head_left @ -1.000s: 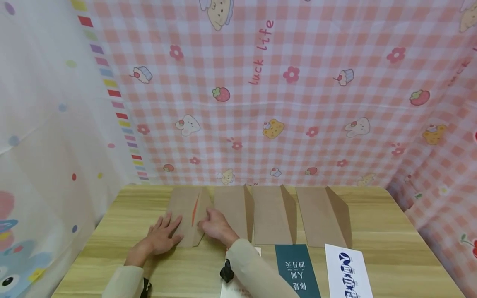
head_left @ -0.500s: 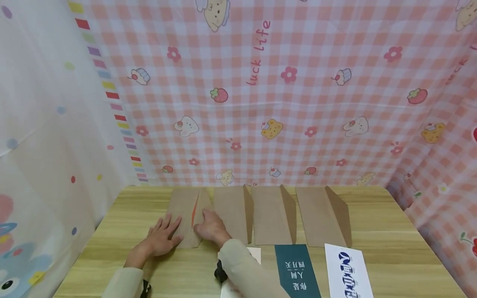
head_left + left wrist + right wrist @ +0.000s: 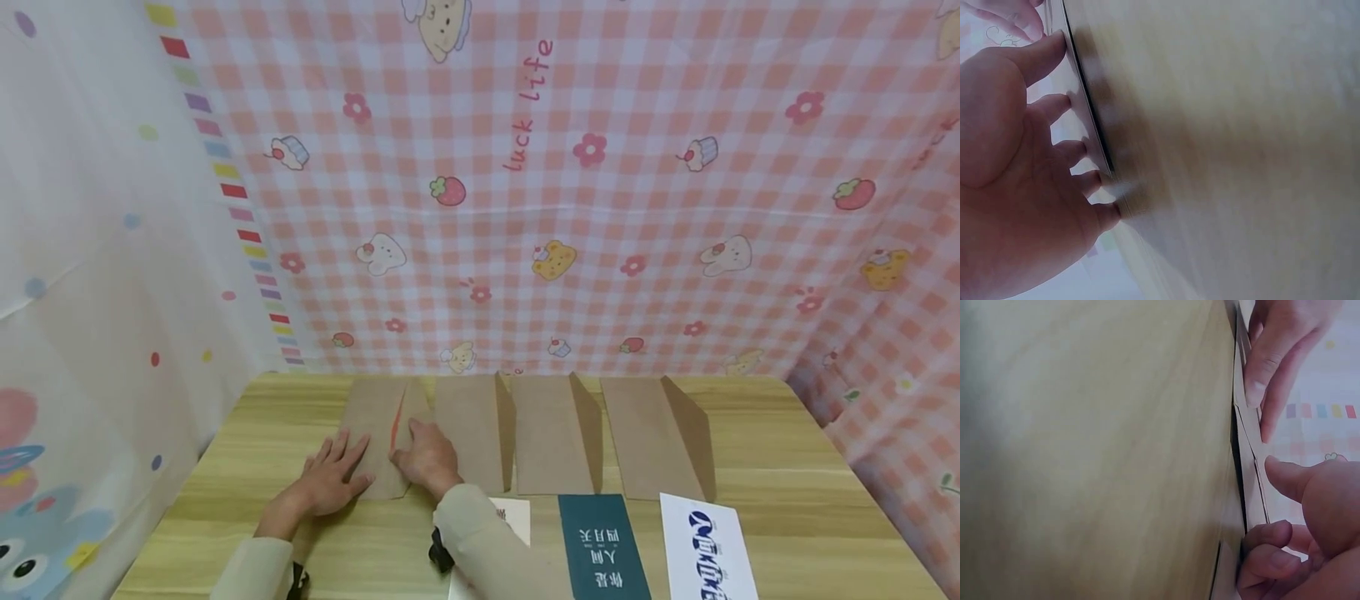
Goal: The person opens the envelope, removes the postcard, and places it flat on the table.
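Observation:
A brown paper envelope (image 3: pixel 375 404) lies leftmost in a row of envelopes, its flap (image 3: pixel 417 402) turned out to the right. A thin orange-red strip (image 3: pixel 396 425) shows along its mouth. My left hand (image 3: pixel 326 479) rests with spread fingers on the envelope's lower left part. At the flap, my right hand (image 3: pixel 429 457) has its fingers curled at the edge and its thumb on the paper. In the right wrist view, the thumb (image 3: pixel 1288 475) and curled fingers (image 3: pixel 1266 550) meet the envelope's edge.
Three more brown envelopes (image 3: pixel 465 433) (image 3: pixel 551 433) (image 3: pixel 645 433) lie to the right, flaps open. Nearer me are a teal card (image 3: pixel 603 542) with white characters, a white card (image 3: pixel 708 550) with blue characters, and a pale card (image 3: pixel 513 512) partly under my right sleeve.
My right hand has shifted slightly left along the flap toward the envelope's mouth. The left hand stays in place on the envelope.

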`<state>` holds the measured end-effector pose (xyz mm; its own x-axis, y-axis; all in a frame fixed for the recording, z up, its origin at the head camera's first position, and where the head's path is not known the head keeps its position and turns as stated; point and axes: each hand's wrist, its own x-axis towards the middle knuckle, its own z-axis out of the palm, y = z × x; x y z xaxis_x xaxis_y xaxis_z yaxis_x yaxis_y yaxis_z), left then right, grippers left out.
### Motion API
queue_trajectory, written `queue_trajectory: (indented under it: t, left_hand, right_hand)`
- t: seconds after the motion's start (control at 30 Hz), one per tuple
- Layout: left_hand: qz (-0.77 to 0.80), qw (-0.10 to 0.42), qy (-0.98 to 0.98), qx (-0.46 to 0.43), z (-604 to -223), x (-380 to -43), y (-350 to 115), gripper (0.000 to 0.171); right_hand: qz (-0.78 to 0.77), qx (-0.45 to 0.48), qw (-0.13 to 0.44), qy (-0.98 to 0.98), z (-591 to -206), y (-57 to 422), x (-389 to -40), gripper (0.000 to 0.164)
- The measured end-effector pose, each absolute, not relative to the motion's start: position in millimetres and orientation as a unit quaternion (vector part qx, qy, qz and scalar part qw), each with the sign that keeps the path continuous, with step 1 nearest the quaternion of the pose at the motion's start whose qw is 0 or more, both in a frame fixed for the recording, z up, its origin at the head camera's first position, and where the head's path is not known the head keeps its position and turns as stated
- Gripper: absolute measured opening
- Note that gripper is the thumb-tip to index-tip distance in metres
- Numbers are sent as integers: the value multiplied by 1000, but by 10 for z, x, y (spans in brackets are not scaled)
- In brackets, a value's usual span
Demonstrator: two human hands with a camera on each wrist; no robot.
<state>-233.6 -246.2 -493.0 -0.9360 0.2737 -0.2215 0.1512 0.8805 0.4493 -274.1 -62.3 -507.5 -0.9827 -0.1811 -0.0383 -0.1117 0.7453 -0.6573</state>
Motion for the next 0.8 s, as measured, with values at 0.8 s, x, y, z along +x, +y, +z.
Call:
queue_trajectory:
  t: [0.8]
  left_hand:
    - [227, 143, 958, 98, -4955, -2331, -2466, 70]
  right_hand:
    - [-338, -30, 38, 940, -5106, -692, -2733, 65]
